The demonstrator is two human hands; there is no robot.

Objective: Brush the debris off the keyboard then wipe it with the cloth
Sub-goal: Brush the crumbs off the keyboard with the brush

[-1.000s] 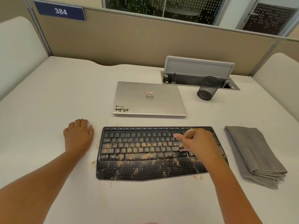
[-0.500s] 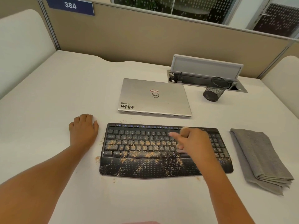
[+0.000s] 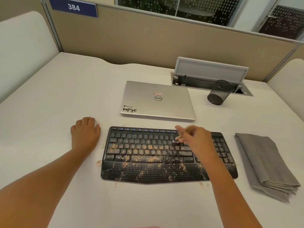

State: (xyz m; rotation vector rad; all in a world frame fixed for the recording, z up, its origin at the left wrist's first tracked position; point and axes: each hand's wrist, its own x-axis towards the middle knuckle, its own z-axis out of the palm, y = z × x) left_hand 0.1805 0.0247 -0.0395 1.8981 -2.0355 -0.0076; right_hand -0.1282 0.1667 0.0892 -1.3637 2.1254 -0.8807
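Nearest to the person, the palm rest of the black keyboard [image 3: 164, 162] is covered with tan debris [image 3: 148, 159], and crumbs also lie on the lower key rows and on the white tabletop [image 3: 49, 96] just beside its front edge. The keyboard lies flat in the middle of the tabletop. I judge it light and stiff, so it can slide under the strokes; a hand pressing on its left end or on the palm rest would steady it.

The right hand [image 3: 195, 142] is above the right half of the keys, and its fingers [image 3: 179, 129] are curled around a small brush [image 3: 177, 139] with a pale handle; the tip is at the upper letter rows. The brush is thin and light, so a pinch like on a pen seems enough. The left hand [image 3: 85, 134] rests flat on the tabletop just beside the left end of the keyboard, holding nothing.

To the right, apart from the keyboard, lies the folded grey cloth [image 3: 263, 163]. It looks soft and limp; taking the whole folded stack from its edge would keep it together.

Farther back are a closed silver laptop [image 3: 158, 99] and a black mesh cup [image 3: 219, 92].
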